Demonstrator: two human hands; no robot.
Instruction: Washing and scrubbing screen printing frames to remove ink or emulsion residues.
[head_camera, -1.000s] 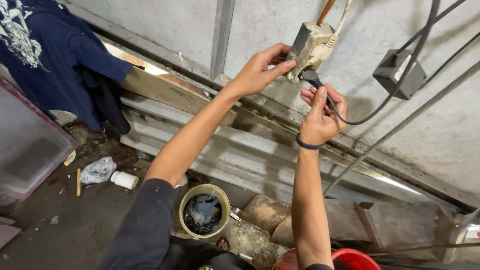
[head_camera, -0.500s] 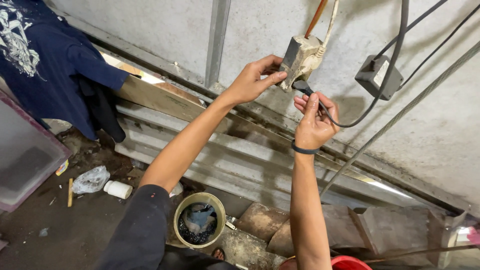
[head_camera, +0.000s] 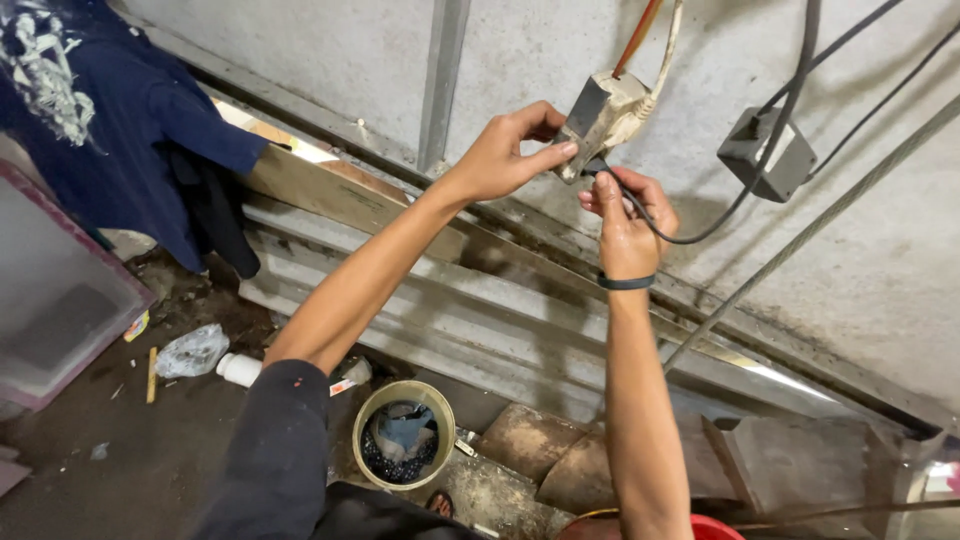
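Observation:
A dirty white socket block (head_camera: 604, 118) hangs against the grey wall on an orange and a white cord. My left hand (head_camera: 508, 152) grips its lower left side with thumb and fingers. My right hand (head_camera: 624, 212) pinches a black plug (head_camera: 596, 167) at the block's lower edge; a black cable (head_camera: 700, 232) loops from it up the wall. A dark band circles my right wrist.
A grey junction box (head_camera: 766, 152) with black cables is fixed to the wall at right. A dark blue shirt (head_camera: 95, 110) hangs at left. Below are corrugated sheets (head_camera: 440, 310), a bucket (head_camera: 404, 434), a red rim (head_camera: 720, 526), litter and a tray (head_camera: 50, 300).
The view has shifted slightly. Both hands stay at the socket block, and my right hand has brought the black plug closer up against the block's underside.

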